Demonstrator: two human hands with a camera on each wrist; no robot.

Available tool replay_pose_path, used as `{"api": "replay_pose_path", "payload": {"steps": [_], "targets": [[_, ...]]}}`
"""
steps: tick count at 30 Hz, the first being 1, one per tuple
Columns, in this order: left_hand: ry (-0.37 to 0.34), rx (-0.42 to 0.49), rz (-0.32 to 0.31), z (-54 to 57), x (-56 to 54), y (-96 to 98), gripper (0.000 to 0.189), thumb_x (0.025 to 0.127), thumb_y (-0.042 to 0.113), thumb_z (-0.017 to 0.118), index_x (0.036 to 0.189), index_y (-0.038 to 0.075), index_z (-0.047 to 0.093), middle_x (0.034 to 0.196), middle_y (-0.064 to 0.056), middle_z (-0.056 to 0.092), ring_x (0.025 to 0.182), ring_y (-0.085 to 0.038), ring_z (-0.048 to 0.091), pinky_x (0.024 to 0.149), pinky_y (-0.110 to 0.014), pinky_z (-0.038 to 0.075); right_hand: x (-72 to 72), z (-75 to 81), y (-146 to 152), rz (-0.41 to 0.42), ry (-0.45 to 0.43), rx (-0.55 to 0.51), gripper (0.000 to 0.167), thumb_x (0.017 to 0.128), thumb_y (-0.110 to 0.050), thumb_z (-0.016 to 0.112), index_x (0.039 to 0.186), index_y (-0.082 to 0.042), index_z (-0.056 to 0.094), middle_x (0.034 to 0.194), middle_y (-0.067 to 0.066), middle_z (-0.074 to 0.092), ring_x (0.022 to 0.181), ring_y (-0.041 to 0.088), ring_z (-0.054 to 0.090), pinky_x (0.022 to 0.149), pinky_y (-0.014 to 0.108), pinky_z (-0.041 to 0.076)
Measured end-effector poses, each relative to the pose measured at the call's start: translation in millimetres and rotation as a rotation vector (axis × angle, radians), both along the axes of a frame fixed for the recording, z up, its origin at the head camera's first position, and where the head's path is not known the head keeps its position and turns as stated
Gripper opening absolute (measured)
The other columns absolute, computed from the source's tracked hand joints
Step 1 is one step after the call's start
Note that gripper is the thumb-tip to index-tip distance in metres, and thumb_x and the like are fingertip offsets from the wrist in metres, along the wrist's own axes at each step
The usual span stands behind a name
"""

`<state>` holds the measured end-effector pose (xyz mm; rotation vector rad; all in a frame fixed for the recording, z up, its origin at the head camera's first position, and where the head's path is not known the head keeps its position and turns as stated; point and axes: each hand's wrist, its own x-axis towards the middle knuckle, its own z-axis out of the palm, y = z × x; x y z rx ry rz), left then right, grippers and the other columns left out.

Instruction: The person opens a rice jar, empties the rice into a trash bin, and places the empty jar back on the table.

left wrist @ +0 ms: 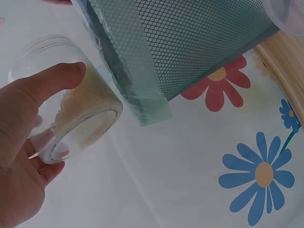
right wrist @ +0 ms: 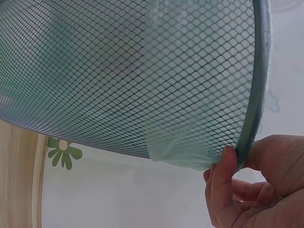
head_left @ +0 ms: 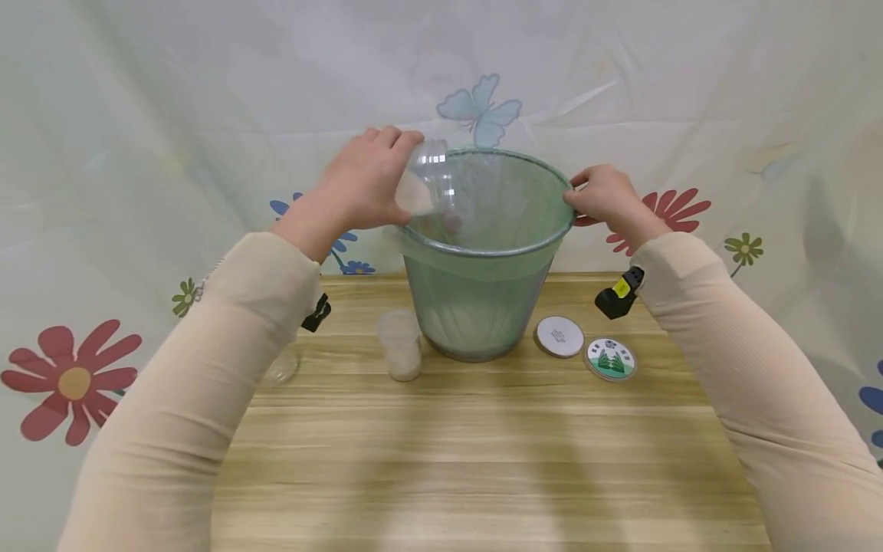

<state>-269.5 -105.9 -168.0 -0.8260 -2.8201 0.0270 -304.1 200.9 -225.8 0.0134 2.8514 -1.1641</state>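
My left hand grips a clear jar with pale contents, tilted above the left rim of a mesh wastebasket. In the left wrist view, the thumb lies along the side of the jar, and the pale mass rests against its lower wall and base. A thin green bag lines the wastebasket and folds over its rim. On the opposite side, my right hand pinches the rim and the bag's folded edge between thumb and fingers. Something small and reddish shows blurred inside the wastebasket.
A clear container with pale contents stands left of the wastebasket on the wooden table. Another clear vessel is partly hidden by the left sleeve. Two round lids, one white and one printed green, lie at the right. A flowered curtain hangs behind.
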Motion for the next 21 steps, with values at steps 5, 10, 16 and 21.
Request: {"api": "replay_pose_path", "payload": {"steps": [5,10,16,21], "targets": [[0.027,-0.042,-0.020,-1.8,0.8,4.3,0.090,0.072,0.025,0.076,0.142,0.003,0.025,0.137,-0.018,0.039,0.122,-0.036,0.037,0.104,-0.045,0.033,-0.4,-1.1,0.3,0.000,0.001,-0.005,0.048,0.092,-0.017,0.043,0.134,0.008,0.037,0.112,0.022,0.054,0.061,-0.003,0.058,0.066,0.023,0.056],[0.057,-0.097,-0.042,-3.8,0.8,8.4,0.087,0.072,0.026,0.075,0.141,0.003,0.027,0.135,-0.018,0.040,0.120,-0.036,0.038,0.104,-0.044,0.032,-0.2,-1.6,0.5,0.000,0.004,-0.003,0.048,0.092,-0.016,0.043,0.133,0.008,0.038,0.107,0.020,0.055,0.060,-0.002,0.058,0.065,0.023,0.056],[0.091,-0.163,-0.056,-5.9,0.1,11.7,0.088,0.071,0.026,0.077,0.140,0.002,0.028,0.133,-0.019,0.041,0.121,-0.036,0.039,0.104,-0.044,0.032,0.8,-1.4,0.7,0.006,0.019,0.006,0.048,0.091,-0.016,0.042,0.132,0.009,0.038,0.107,0.019,0.055,0.058,-0.004,0.057,0.062,0.020,0.055],[0.107,-0.194,-0.066,-7.0,1.2,12.6,0.087,0.071,0.025,0.077,0.139,0.002,0.029,0.132,-0.019,0.041,0.121,-0.036,0.039,0.104,-0.044,0.033,1.0,-1.4,0.6,0.013,0.023,0.010,0.048,0.091,-0.015,0.042,0.132,0.009,0.039,0.106,0.019,0.055,0.058,-0.004,0.057,0.061,0.019,0.054]]}}
